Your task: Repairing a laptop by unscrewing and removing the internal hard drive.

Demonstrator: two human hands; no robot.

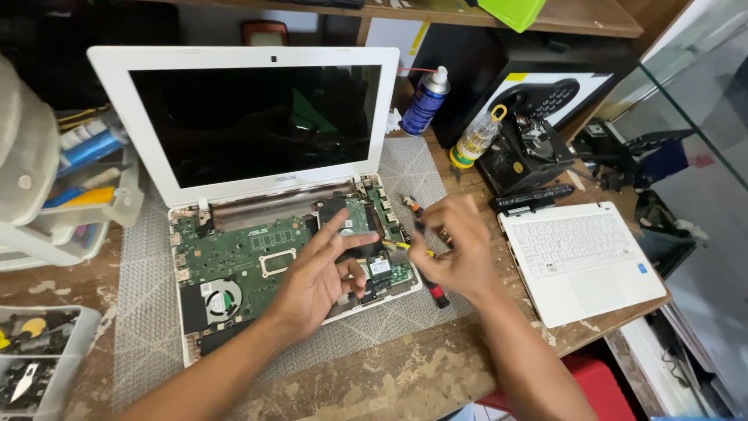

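White plastic frames the opened laptop [257, 226], whose keyboard cover is off so the green circuit board [241, 261] lies bare, with a round fan [220, 298] at its near left corner. Over the right part of that board the left hand [315, 277] rests on a flat drive [351, 218]: the fingers are spread and nearly straight, thumb and forefinger lying along the drive's edges, closed on nothing. Just right of the laptop's right edge, the right hand [456, 249] is curled shut around a screwdriver [425, 253] with a red and black handle. The tool's long axis runs slantwise, one end at the far side near the laptop's hinge corner and the handle end toward the near table edge; whether its tip touches a screw I cannot tell. The drive lies to the left of the right hand, closer to the left hand, which already touches it. Further right of the laptop lies the removed white keyboard cover [580, 257], with a black battery [532, 199] beyond it.
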